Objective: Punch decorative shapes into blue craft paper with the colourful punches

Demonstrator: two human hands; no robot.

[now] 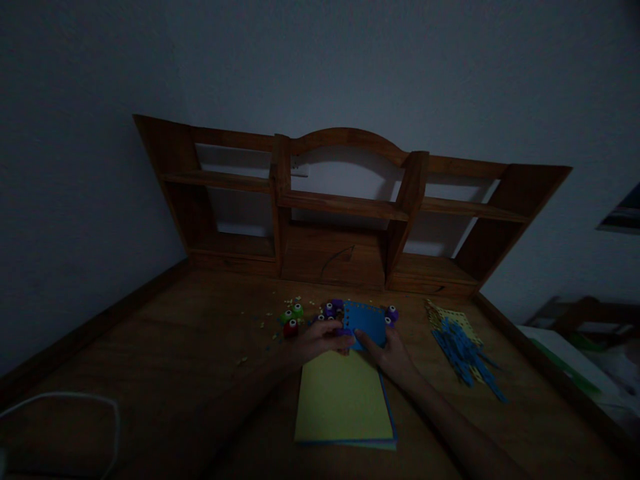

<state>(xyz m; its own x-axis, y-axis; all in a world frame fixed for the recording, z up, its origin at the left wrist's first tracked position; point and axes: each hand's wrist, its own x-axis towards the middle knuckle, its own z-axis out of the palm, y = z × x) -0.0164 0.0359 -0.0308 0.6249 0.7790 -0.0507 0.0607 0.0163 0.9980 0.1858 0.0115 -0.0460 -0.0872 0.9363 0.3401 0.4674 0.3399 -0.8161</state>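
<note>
My left hand (323, 339) is closed around a small purple paper punch (344, 332) at the left edge of a blue sheet of paper (366, 319). Punched holes run along the sheet's far and left edges. Its lower right part is gripped by my right hand (390, 352), with the thumb on top. Below both hands lies a stack of coloured paper (345, 400), yellow uppermost. More purple punches (330, 308) stand behind my left hand, and others (393, 313) are just right of the blue sheet. The light is dim, so finger details are faint.
Left of my hands stand green punches (297, 311) and a red punch (291, 327) among scattered paper bits (265, 325). Blue paper strips (463, 350) lie over yellow punched paper (457, 320) at the right. A wooden shelf unit (345, 207) rises behind; a white cable (75, 395) curves at front left.
</note>
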